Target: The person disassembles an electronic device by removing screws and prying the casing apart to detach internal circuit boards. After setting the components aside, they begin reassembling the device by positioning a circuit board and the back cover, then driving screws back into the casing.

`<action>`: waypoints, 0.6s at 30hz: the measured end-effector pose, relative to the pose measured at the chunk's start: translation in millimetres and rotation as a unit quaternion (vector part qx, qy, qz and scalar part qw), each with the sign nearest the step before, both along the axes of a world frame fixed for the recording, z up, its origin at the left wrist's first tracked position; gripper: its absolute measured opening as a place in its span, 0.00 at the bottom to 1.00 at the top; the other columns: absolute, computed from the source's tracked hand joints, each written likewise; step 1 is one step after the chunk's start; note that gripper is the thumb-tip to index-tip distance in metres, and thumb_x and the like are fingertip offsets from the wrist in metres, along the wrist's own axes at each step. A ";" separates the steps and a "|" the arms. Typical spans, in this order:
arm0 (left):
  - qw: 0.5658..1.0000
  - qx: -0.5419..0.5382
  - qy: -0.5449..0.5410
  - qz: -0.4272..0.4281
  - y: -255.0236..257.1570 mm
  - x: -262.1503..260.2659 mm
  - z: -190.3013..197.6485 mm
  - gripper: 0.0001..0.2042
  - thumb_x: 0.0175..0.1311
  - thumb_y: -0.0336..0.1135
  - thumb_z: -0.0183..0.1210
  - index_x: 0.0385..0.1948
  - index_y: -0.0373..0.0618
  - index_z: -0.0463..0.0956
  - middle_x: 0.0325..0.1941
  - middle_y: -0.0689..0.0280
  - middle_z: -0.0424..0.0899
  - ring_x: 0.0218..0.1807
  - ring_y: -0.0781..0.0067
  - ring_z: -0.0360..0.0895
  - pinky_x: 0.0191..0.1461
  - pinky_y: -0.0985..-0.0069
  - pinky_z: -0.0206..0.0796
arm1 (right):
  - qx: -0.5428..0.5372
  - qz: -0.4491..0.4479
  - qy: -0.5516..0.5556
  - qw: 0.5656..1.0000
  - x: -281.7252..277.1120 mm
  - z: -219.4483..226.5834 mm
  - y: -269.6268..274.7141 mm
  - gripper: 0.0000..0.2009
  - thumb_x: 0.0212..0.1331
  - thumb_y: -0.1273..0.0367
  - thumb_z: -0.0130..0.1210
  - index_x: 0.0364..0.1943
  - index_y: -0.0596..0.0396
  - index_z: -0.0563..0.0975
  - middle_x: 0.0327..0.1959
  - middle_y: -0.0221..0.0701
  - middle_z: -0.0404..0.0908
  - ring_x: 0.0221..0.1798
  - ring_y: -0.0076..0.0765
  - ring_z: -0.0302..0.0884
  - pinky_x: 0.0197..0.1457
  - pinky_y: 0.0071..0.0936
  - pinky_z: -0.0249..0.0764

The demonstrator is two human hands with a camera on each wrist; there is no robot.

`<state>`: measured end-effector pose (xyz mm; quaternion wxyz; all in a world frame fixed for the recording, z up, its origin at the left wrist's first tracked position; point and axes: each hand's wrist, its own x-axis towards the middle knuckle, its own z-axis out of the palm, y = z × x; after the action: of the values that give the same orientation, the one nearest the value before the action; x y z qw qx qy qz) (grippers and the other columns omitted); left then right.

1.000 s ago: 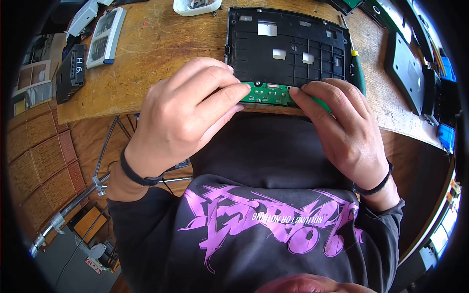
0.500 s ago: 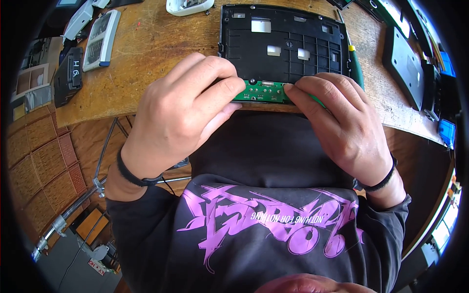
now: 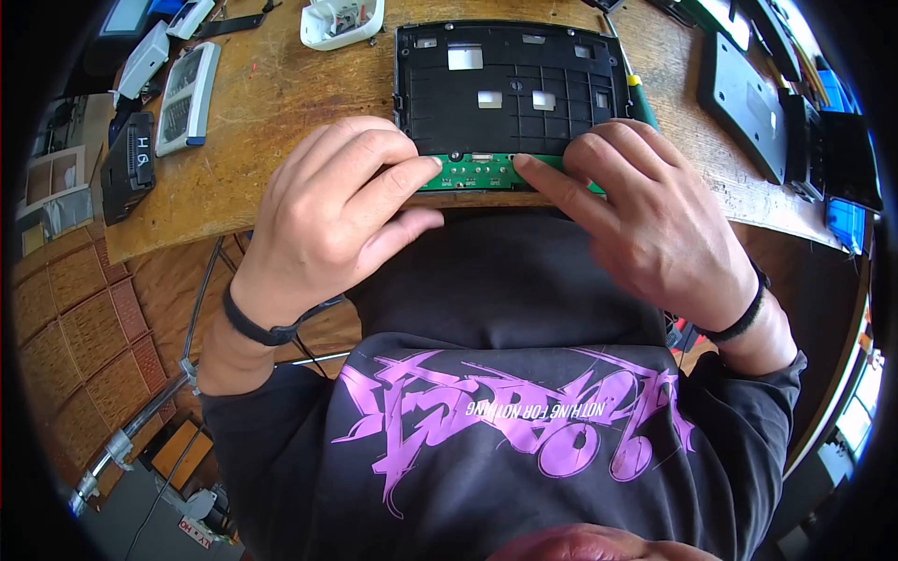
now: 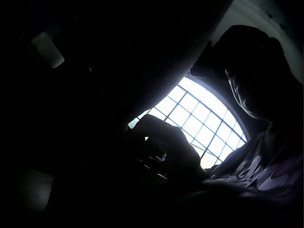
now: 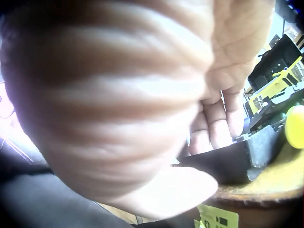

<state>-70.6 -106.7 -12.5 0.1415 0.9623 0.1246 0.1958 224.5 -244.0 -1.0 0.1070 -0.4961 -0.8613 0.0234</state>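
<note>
A black plastic panel [image 3: 430, 117] with square cut-outs lies at the table's near edge in the head view. Along its near side sits a narrow green circuit board [image 3: 477, 174] with small solder points and a screw above it. My left hand [image 3: 337, 206] presses the board's left end with a fingertip, its thumb hanging apart below the table edge. The straight index finger of my right hand [image 3: 645, 210] touches the board farther right. In the right wrist view, that hand's fingers rest along the black panel [image 5: 223, 164], with the thumb stretched out in front. The left wrist view is mostly dark.
A green-handled screwdriver [image 3: 642, 101] lies right of the panel. Behind it on the left stands a white tray [image 3: 341, 28] with small parts. A grey casing [image 3: 744, 107] and a black box [image 3: 131, 168] sit to the sides on the wooden table [image 3: 271, 103].
The left thumb has come away from the panel's near edge and dropped lower. The right index finger has straightened along the board. The panel appears farther left in the head view.
</note>
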 end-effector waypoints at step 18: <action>0.999 0.010 -0.048 -0.011 -32.9 -26.9 -23.0 0.23 0.42 0.21 0.84 0.46 0.37 0.93 0.42 0.59 0.88 0.46 0.55 0.90 0.42 0.64 0.84 | 0.033 0.045 0.039 0.998 -11.7 -17.1 -24.8 0.28 0.60 0.71 0.65 0.67 0.55 0.88 0.43 0.29 0.76 0.46 0.36 0.81 0.54 0.36 0.80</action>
<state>-97.6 -139.6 -35.5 0.1396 0.9545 0.1046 0.2417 212.8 -268.9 -18.1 0.1557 -0.4517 -0.8783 0.0186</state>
